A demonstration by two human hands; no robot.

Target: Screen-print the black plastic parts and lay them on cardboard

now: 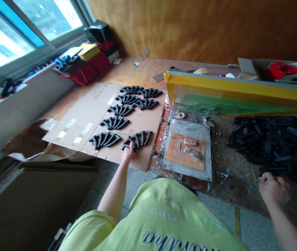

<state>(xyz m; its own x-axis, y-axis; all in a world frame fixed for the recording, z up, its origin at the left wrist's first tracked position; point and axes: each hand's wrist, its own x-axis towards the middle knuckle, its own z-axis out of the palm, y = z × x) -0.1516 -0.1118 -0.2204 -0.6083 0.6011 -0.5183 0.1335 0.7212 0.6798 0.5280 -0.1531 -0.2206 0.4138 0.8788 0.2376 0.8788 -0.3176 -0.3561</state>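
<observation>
My left hand [129, 153] is closed on a black curved plastic piece [125, 145] at the left end of a fan-shaped row [143, 138] on the cardboard sheet. Several other fans of the same black pieces [106, 140] lie to the left of it and farther back. At the right, my right hand [274, 188] is curled at the near edge of a heap of black pieces [276, 139]. A black piece [272, 171] shows at its fingertips, though the grip is partly blurred.
Flat cardboard [85, 108] covers the table's left part. Between my hands sits a metal plate [187, 127] with a wooden board and small blocks. A yellow-edged screen frame [232, 87] stands tilted up behind it. Red boxes [85, 74] line the window side.
</observation>
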